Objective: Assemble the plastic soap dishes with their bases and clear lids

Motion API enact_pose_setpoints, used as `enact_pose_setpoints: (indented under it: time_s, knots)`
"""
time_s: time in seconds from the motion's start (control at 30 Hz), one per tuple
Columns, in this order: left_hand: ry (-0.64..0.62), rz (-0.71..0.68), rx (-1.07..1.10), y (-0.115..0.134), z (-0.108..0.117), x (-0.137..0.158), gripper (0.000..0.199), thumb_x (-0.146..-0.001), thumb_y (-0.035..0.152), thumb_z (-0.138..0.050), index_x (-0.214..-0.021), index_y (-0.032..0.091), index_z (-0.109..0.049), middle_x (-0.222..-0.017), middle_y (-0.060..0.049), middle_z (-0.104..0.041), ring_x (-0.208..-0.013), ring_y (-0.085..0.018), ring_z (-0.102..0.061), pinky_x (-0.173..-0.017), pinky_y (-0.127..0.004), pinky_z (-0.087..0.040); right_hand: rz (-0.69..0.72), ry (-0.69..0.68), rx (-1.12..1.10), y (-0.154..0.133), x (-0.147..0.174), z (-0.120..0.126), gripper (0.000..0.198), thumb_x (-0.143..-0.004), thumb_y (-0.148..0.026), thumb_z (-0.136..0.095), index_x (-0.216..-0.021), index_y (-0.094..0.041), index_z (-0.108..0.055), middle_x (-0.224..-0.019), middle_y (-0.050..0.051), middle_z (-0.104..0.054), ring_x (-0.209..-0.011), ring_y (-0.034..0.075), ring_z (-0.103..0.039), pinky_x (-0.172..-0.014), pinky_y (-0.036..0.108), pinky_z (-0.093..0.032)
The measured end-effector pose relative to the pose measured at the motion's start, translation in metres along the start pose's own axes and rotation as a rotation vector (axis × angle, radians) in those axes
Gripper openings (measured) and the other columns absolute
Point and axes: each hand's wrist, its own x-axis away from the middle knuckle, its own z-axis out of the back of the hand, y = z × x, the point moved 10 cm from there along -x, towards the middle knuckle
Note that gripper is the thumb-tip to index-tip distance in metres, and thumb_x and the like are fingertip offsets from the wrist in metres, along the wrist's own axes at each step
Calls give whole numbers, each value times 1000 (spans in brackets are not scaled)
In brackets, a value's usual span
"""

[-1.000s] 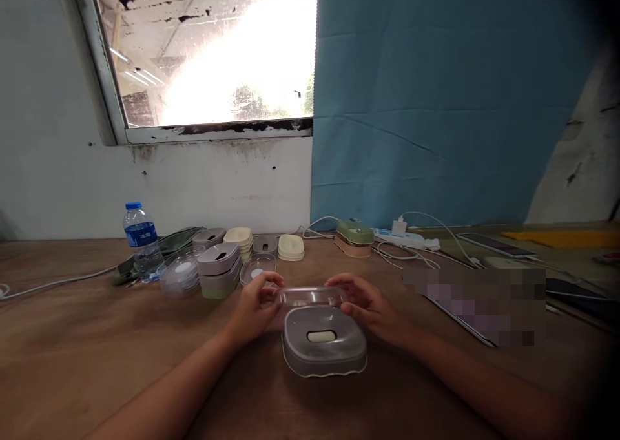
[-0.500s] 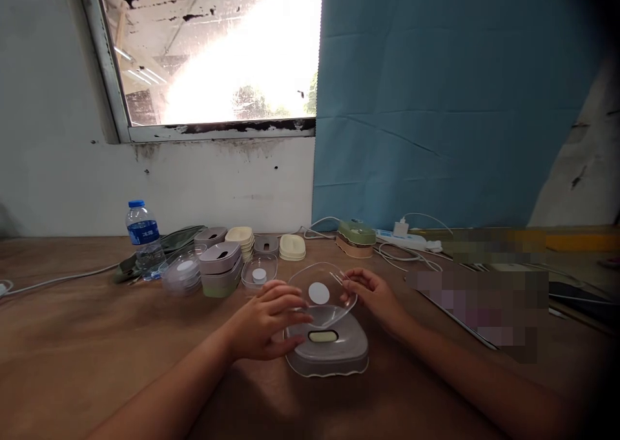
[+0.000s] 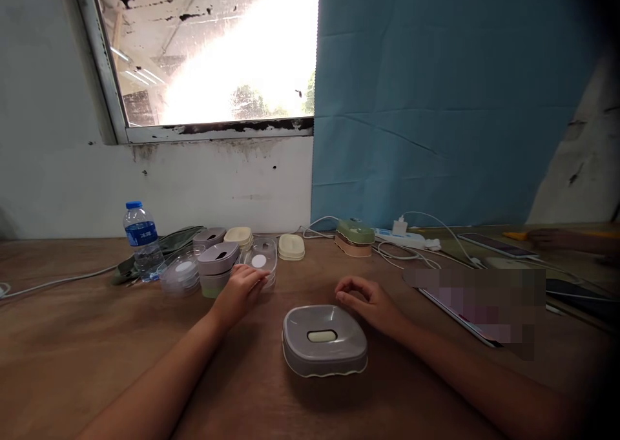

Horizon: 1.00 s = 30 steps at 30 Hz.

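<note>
My left hand (image 3: 241,288) pinches the near edge of a clear plastic lid (image 3: 260,249) with a round white sticker, tilted up over another clear piece at the back left. My right hand (image 3: 364,301) is above the table, its fingers loosely curled with a gap between thumb and forefinger, holding nothing. Just left of and nearer than that hand sits a grey rounded box (image 3: 324,356), with a cream oval showing in its top slot and a thin cream edge along its base. Beside my left hand stands a grey and green box stack (image 3: 217,269).
Left of the stack lie clear lids (image 3: 183,272) and a water bottle (image 3: 143,240). Cream lids (image 3: 291,247) and a green and tan box (image 3: 356,238) stand at the back. A power strip (image 3: 407,238) with cables lies back right; a tablet-like slab (image 3: 460,317) and another person's hand (image 3: 547,238) are right.
The clear lid has moved from above the grey box to the back left in my left hand. My right hand has let go of it and come slightly down.
</note>
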Motion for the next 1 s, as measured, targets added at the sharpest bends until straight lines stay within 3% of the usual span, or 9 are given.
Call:
enact_pose_setpoints:
  time_s: [0.13,0.4,0.47,0.57,0.67,0.77,0.9,1.0]
  knots:
    - [-91,55,-38,-26,-11,2,19,-86,22,-45,-98,18,-60,-85,-4,-65,-81,-16,-57,-80,-33,-36,90,-117,137,-15,5,-13,14,-79,-31,-52,-77,-19,-58,-78,2,-62,-76,18,-57,-72,29,-44]
    - [-195,70,-49,-26,-28,5,22,-86,22,-43,-100,19,-60,-86,-4,-66,-83,-17,-57,-82,-34,-35,183,-223,114,-20,7,-20,17,-81,-34,-50,-83,-19,-56,-85,5,-59,-82,18,-56,-77,31,-43]
    - [-201,85,-54,-27,-28,5,23,-87,22,-41,-99,20,-60,-87,-4,-66,-83,-17,-57,-83,-34,-35,243,-321,85,-27,11,-27,23,-78,-38,-54,-91,-19,-56,-98,7,-56,-93,21,-53,-84,34,-40]
    - [-181,101,-83,-23,-23,5,24,-85,23,-42,-104,20,-57,-95,-6,-64,-91,-20,-55,-85,-37,-34,263,-470,50,-31,18,-37,49,-68,-44,-63,-109,-19,-50,-116,10,-46,-108,25,-44,-94,38,-35]
    - [-129,83,-56,-5,-8,1,31,-81,27,-48,-110,18,-52,-107,-9,-58,-103,-23,-49,-90,-40,-32,195,-579,-10,-26,24,-42,74,-58,-50,-69,-120,-18,-42,-120,11,-43,-111,27,-42,-96,39,-33]
    - [-246,-56,131,35,-8,-1,30,-78,33,-53,-105,20,-56,-107,-8,-57,-102,-21,-50,-92,-37,-33,127,-656,-59,-22,28,-46,87,-51,-54,-72,-123,-17,-39,-122,10,-44,-112,29,-42,-97,40,-33]
    - [-503,-293,443,94,-26,11,49,-65,44,-67,-108,22,-58,-112,-7,-58,-107,-22,-50,-96,-33,-33,44,-666,-36,-15,28,-50,84,-55,-48,-72,-125,-17,-38,-125,10,-44,-115,28,-41,-97,40,-33]
    - [-565,-324,520,106,-40,18,47,-65,44,-68,-106,22,-61,-108,-6,-63,-105,-20,-54,-101,-33,-29,20,-567,-17,-11,22,-47,67,-66,-45,-66,-121,-17,-41,-120,11,-48,-112,26,-45,-95,38,-37]
